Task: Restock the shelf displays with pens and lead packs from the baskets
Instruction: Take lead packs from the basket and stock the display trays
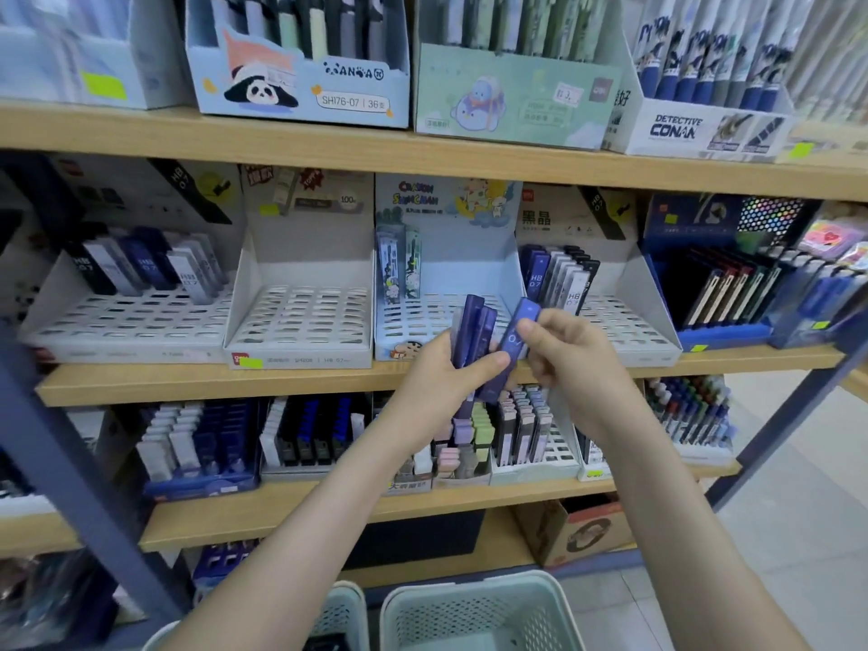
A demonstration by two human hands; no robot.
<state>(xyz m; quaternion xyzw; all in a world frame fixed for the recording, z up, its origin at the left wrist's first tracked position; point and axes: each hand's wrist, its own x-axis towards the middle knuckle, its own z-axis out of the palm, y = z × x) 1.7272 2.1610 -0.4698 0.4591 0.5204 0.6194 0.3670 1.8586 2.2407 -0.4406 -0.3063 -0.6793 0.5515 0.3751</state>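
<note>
My left hand (444, 368) grips a fanned bunch of dark blue lead packs (474, 331) upright in front of the middle shelf. My right hand (563, 350) pinches one blue lead pack (514, 331) marked 0.7 at the right side of that bunch. Behind my hands stand the white slotted display trays: the Crayon Shinchan tray (408, 331) with a few packs at its back left, and the black-label tray (624, 321) with several HB 0.7 packs at its back. Two pale mesh baskets (479, 613) sit on the floor below my arms.
A white tray (300, 321) left of centre shows only bare slots; further left another tray (131, 317) holds several packs. The wooden shelf edge (188, 382) runs under them. Pen boxes fill the top shelf; a cardboard box (573, 528) stands at floor level on the right.
</note>
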